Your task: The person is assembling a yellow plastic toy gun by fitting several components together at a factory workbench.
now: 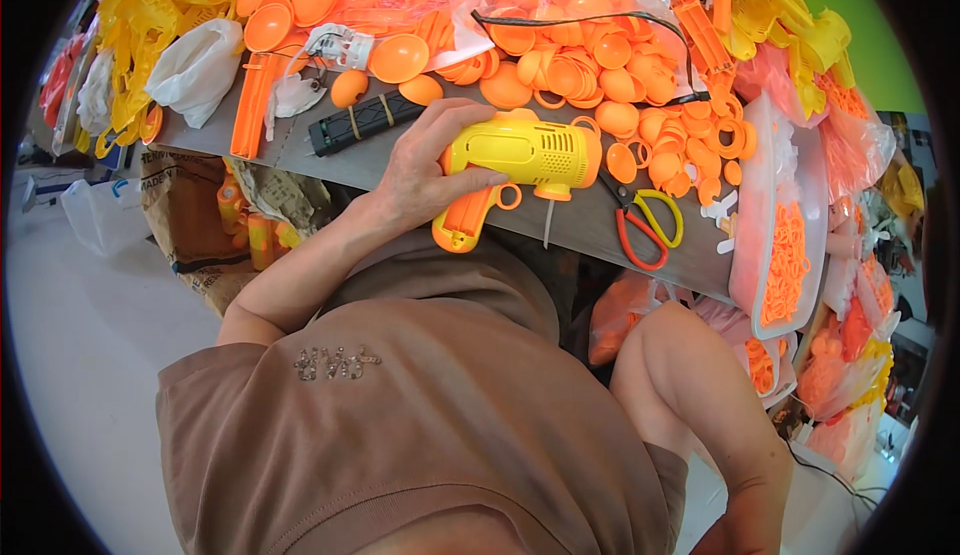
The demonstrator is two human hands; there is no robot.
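Note:
My left hand is closed around the rear of a yellow and orange toy gun, held just above the table's near edge. The toy has a vented yellow body, an orange front end and an orange and yellow grip with a small ring beside it. A thin white strip hangs below its front. Right of the toy lies a cutting tool with one red and one yellow handle. My right arm is bent at the side, and its hand is out of sight past the lower edge.
Orange round parts are heaped across the grey table. A black bar-shaped thing with a band lies left. Yellow parts pile at the far left. A clear tub of small orange pieces stands right; a brown sack is below left.

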